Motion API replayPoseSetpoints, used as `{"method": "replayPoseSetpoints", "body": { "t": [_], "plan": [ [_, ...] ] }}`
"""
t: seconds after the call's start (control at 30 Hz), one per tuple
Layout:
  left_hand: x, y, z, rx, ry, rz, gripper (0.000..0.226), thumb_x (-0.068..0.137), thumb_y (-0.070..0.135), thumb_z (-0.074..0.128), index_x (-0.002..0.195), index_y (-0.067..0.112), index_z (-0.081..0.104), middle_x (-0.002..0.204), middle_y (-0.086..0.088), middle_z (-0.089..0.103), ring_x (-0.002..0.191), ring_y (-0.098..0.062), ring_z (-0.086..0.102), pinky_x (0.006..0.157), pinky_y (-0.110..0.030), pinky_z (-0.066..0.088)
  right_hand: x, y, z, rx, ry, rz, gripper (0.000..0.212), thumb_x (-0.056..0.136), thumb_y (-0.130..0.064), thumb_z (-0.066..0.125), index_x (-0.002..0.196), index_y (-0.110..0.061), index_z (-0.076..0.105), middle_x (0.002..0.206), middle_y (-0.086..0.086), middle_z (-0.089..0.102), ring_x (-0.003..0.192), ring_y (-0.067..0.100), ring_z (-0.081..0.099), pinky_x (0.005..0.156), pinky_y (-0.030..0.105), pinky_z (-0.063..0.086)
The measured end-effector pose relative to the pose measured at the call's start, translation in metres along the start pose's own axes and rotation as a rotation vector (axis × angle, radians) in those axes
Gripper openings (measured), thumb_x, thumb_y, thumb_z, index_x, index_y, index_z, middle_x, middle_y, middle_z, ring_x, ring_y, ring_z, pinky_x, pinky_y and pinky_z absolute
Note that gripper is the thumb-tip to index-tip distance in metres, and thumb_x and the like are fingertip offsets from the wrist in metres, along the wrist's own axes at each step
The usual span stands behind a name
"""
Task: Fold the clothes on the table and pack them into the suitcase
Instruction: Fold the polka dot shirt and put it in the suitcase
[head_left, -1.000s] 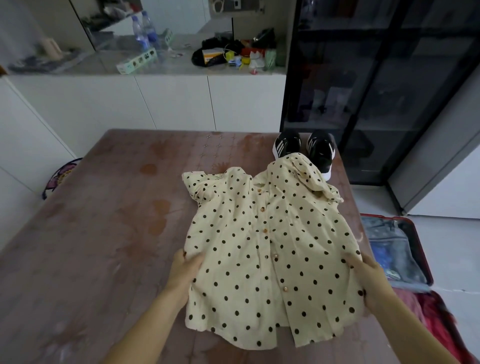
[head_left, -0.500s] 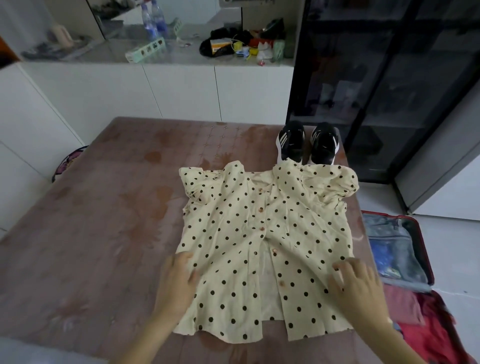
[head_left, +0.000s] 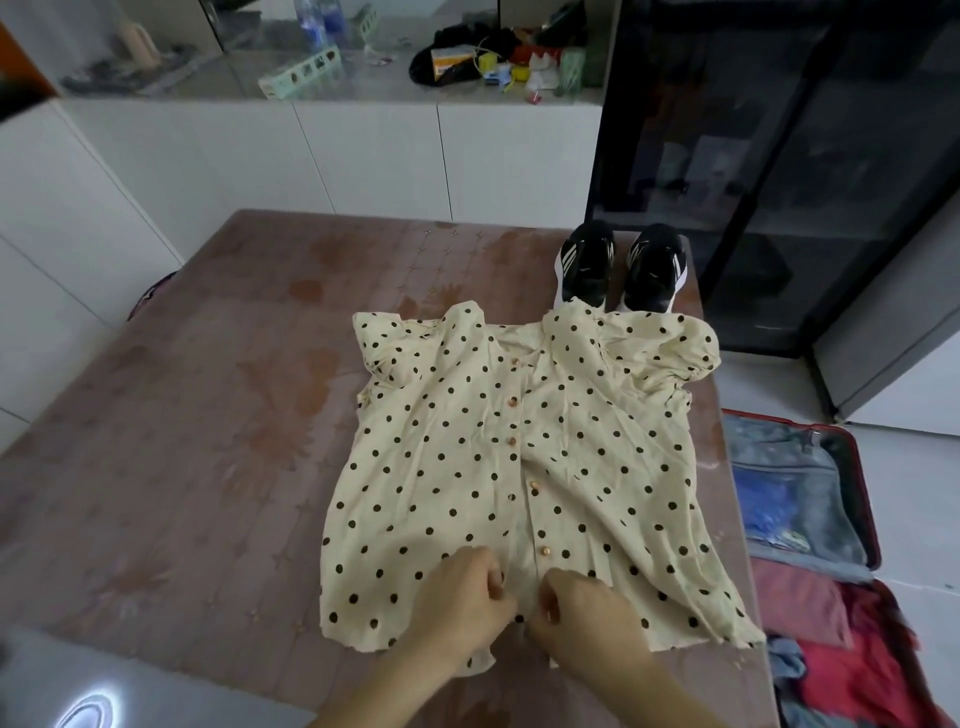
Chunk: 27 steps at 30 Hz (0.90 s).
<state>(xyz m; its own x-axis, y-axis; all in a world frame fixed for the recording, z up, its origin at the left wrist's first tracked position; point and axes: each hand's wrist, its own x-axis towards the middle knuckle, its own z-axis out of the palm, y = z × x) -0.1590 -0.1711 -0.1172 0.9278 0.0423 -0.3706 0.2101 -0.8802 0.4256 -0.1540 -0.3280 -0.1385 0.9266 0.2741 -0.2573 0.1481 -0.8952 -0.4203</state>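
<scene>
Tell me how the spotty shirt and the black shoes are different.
The shirt is cream with black dots; the shoes are black with white stripes. The shirt lies flat and spread out; the shoes stand upright, side by side. Both rest on the table.

Home interior, kitchen-dining area. White base cabinets (head_left: 363, 156) carry a grey counter (head_left: 228, 85) cluttered with water bottles (head_left: 317, 23) and household oddments. A dark glass-fronted cabinet (head_left: 779, 156) stands at right. A floral-covered table (head_left: 182, 467) fills the foreground, with an open suitcase (head_left: 795, 452) on the floor beside it.
</scene>
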Motion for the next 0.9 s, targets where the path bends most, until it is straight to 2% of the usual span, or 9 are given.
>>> {"method": "replayPoseSetpoints", "body": {
  "t": [0.13,0.23,0.3,0.37,0.43,0.5,0.6,0.7,0.9],
  "plan": [
    [-0.008,0.000,0.003,-0.041,-0.073,0.030,0.019,0.082,0.026,0.057,0.072,0.031,0.041,0.074,0.012,0.053,0.067,-0.006,0.050,0.058,-0.018,0.037,-0.001,0.003,-0.002,-0.081,0.041,0.002,0.018,0.074,-0.041,0.056,0.078,-0.024,0.052,0.070,-0.007,0.053,0.060,0.016,0.058,0.047,0.027,0.033],
    [-0.008,0.007,0.008,-0.159,-0.050,0.079,0.021,0.083,0.027,0.057,0.070,0.031,0.041,0.073,0.009,0.053,0.063,-0.005,0.048,0.058,-0.020,0.040,0.005,0.004,-0.004,-0.207,-0.039,0.001,0.044,0.040,-0.034,0.087,0.058,-0.016,0.051,0.049,0.000,0.053,0.036,0.019,0.055,0.032,0.024,0.029],
    [-0.005,0.009,0.007,-0.180,-0.054,0.091,0.020,0.081,0.027,0.056,0.069,0.029,0.041,0.071,0.009,0.051,0.062,-0.005,0.046,0.060,-0.021,0.040,0.006,0.001,-0.004,-0.266,-0.065,-0.042,0.038,0.057,-0.035,0.084,0.064,-0.019,0.050,0.061,0.002,0.061,0.049,0.020,0.063,0.042,0.026,0.030],
    [0.001,0.005,0.003,-0.106,-0.153,0.091,0.015,0.080,0.032,0.055,0.071,0.027,0.043,0.072,0.010,0.050,0.063,-0.004,0.045,0.058,-0.018,0.036,0.005,-0.006,-0.008,-0.203,-0.199,0.009,0.019,0.088,-0.043,0.052,0.084,-0.024,0.050,0.091,0.000,0.064,0.085,0.022,0.065,0.061,0.030,0.034],
    [0.010,-0.001,-0.003,-0.010,-0.284,0.075,0.017,0.082,0.041,0.054,0.080,0.024,0.051,0.077,0.011,0.054,0.069,-0.005,0.050,0.063,-0.020,0.040,0.005,-0.004,-0.010,-0.143,-0.402,0.031,0.023,0.088,-0.046,0.042,0.087,-0.026,0.053,0.090,-0.001,0.057,0.086,0.021,0.058,0.069,0.030,0.038],
    [0.022,-0.002,-0.008,-0.025,-0.250,0.055,0.023,0.088,0.043,0.050,0.087,0.021,0.056,0.081,0.011,0.059,0.073,-0.008,0.056,0.070,-0.024,0.047,0.012,-0.004,-0.020,-0.057,-0.442,0.074,0.020,0.085,-0.042,0.045,0.081,-0.025,0.055,0.085,-0.006,0.058,0.080,0.016,0.058,0.068,0.028,0.046],
    [0.050,0.008,-0.020,-0.085,-0.039,0.087,0.011,0.093,0.032,0.050,0.090,0.024,0.057,0.088,0.012,0.060,0.078,-0.003,0.057,0.074,-0.020,0.048,0.046,0.001,-0.031,0.044,-0.217,0.146,0.022,0.092,-0.032,0.043,0.090,-0.022,0.062,0.088,-0.006,0.066,0.080,0.013,0.062,0.069,0.028,0.052],
    [0.076,0.021,-0.021,-0.068,0.030,0.063,0.013,0.092,0.031,0.051,0.101,0.023,0.056,0.102,0.010,0.057,0.083,-0.006,0.053,0.070,-0.020,0.042,0.085,-0.005,-0.030,0.166,-0.038,0.149,0.021,0.094,-0.022,0.044,0.099,-0.020,0.065,0.090,-0.004,0.068,0.081,0.014,0.062,0.074,0.031,0.052],
    [0.096,0.023,-0.008,0.024,-0.030,0.015,0.029,0.089,0.027,0.055,0.116,0.017,0.048,0.116,0.001,0.051,0.103,-0.019,0.054,0.085,-0.028,0.042,0.107,-0.002,-0.020,0.256,-0.069,0.168,0.024,0.089,-0.011,0.048,0.100,-0.020,0.068,0.093,-0.007,0.067,0.084,0.010,0.063,0.077,0.027,0.052]
  ]
}}
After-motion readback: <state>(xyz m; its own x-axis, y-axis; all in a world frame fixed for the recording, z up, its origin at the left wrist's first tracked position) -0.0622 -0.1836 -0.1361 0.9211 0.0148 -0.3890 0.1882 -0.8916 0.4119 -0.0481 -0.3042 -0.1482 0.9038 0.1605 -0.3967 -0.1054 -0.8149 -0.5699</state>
